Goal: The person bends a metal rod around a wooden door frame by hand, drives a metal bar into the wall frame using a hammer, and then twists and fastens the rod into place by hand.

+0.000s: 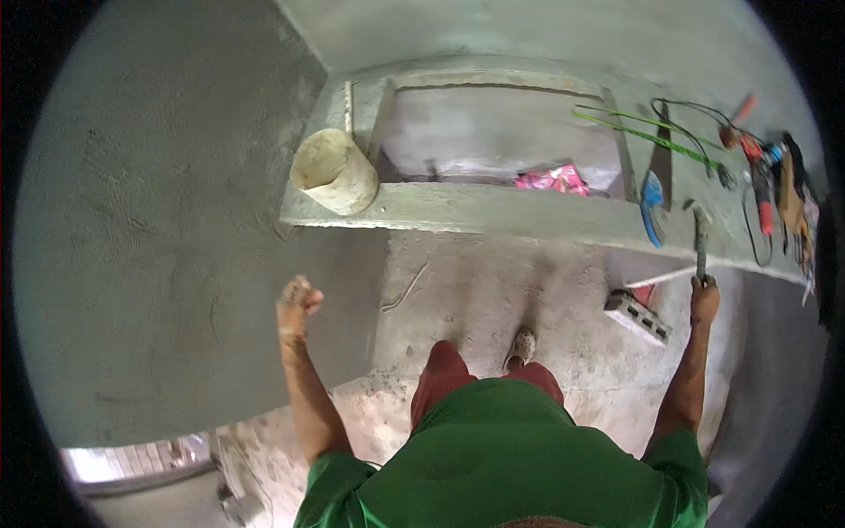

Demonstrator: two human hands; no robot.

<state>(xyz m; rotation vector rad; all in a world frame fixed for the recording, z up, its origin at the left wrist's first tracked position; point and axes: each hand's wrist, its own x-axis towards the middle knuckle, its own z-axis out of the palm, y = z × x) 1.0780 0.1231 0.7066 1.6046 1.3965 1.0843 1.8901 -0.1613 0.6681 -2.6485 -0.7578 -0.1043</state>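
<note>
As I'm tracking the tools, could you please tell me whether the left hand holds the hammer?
No, the hammer is in the right hand, apart from the left hand.

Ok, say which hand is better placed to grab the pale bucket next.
Likely the left hand: it's nearer the pale bucket and shows nothing held, while the right hand grips a hammer-like tool farther off.

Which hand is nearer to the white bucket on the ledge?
Left. The left hand is below the bucket in the picture; the right hand, holding a hammer-like tool, is far to its lower right.
</note>
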